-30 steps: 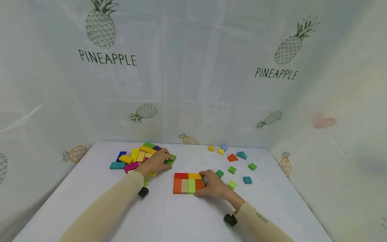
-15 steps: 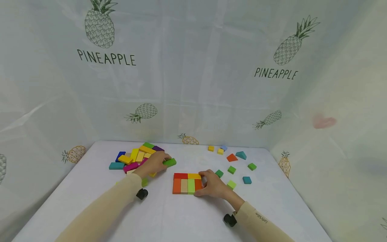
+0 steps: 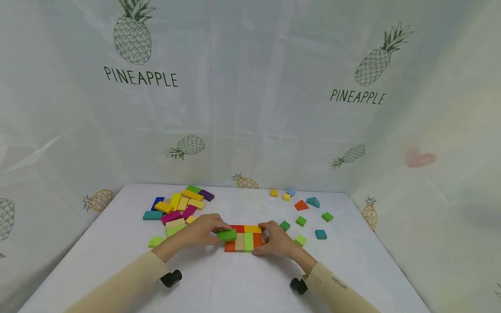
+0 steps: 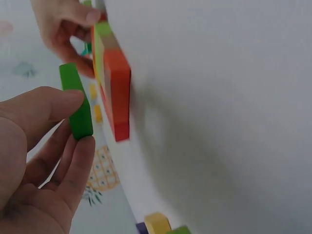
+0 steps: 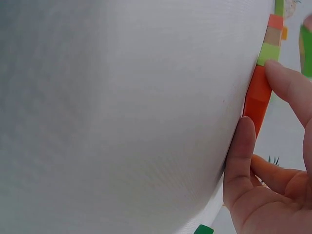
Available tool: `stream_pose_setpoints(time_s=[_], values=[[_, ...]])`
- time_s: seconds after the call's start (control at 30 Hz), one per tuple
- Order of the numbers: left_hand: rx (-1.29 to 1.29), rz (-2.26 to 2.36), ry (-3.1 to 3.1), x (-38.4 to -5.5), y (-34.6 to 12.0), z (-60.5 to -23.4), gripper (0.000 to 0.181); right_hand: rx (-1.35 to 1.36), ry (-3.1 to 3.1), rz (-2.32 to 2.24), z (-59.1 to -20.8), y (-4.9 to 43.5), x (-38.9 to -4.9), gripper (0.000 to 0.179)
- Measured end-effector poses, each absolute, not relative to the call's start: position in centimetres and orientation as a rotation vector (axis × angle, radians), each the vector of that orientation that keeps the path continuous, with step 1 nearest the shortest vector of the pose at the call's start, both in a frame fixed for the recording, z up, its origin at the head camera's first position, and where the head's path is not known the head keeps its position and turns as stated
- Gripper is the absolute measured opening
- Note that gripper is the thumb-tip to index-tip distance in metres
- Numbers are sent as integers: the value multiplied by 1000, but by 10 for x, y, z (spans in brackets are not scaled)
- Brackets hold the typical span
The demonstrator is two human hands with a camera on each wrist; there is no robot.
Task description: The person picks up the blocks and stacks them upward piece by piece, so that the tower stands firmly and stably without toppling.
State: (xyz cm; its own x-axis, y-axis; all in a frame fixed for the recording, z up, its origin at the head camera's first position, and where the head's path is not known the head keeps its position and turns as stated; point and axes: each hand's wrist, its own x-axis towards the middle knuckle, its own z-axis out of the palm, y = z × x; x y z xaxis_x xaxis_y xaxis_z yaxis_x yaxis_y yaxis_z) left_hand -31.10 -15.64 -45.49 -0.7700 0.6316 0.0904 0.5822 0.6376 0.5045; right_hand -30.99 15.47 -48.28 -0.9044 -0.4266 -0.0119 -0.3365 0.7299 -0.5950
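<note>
In the head view my left hand (image 3: 203, 230) pinches a green rectangular block (image 3: 226, 235) between thumb and fingers. The block overlaps the left part of a flat rectangle of blocks there; the left wrist view shows the held block (image 4: 83, 119) raised off the table, apart from that rectangle. A red block (image 3: 238, 228) and a yellow block (image 3: 252, 229) form its far row. Nearer lie an orange block, a beige block (image 3: 239, 242), a light green block (image 3: 248, 242) and a right-end orange block (image 3: 257, 240). My right hand (image 3: 278, 239) grips that right-end orange block, thumb at its near edge.
At left lies a loose pile of coloured blocks, with a teal block (image 3: 153, 215) and a purple block (image 3: 206, 195) at its edges. To the right are scattered small cubes and triangles, including a red triangle (image 3: 301, 205) and a teal cube (image 3: 321, 234). A printed curtain hangs behind.
My left hand has lifted the green block from beside the left pile and carried it right and nearer, over the rectangle's left end. My right hand has stayed in place.
</note>
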Motion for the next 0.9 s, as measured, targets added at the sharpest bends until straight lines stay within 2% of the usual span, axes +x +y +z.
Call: stream_pose_setpoints(time_s=[0.17,0.33,0.9], values=[[1059,796,2714,-286,-144,-457,43,-614,2789,-901,-484,156,-310,83],[1019,811,2697,-274,-134,-465,42,-614,2785,-912,-483,157,-310,83],[984,731,2864,-266,-118,-481,38,-611,2781,-917,-480,155,-308,83]])
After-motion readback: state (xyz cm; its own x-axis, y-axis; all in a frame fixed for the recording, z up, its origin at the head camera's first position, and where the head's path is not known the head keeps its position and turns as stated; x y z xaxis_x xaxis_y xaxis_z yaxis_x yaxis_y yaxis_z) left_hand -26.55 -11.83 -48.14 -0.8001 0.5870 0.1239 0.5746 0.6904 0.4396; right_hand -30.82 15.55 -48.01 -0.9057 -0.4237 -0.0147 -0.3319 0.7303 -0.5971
